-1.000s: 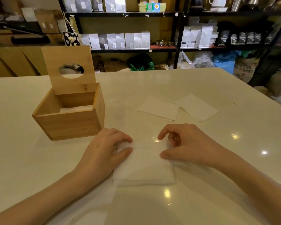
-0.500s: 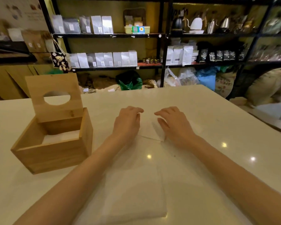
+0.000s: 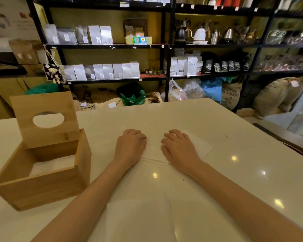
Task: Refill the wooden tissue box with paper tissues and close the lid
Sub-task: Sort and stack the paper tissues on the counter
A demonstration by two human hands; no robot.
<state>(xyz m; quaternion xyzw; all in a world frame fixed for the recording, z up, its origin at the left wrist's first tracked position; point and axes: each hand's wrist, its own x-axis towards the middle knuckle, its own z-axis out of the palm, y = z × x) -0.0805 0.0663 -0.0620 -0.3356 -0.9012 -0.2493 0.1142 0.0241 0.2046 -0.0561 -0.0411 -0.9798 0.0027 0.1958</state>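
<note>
Head view: both hands, left hand [image 3: 129, 145] and right hand [image 3: 178, 147], are lying flat, fingers loose, pressing on tissues [image 3: 153, 151] mid-table [image 3: 217, 119]. Wooden tissue box [image 3: 42, 186] is sitting near the left edge, lid [image 3: 44, 117] standing open. Shelf labels are too blurred to read.

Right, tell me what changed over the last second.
Both hands let go of the near tissue stack and reached forward: the left hand and right hand now rest flat on the farther tissues. The near stack lies loose between the forearms. Unchanged: the wooden tissue box is in the same spot, its lid upright and open, tissues inside.
</note>
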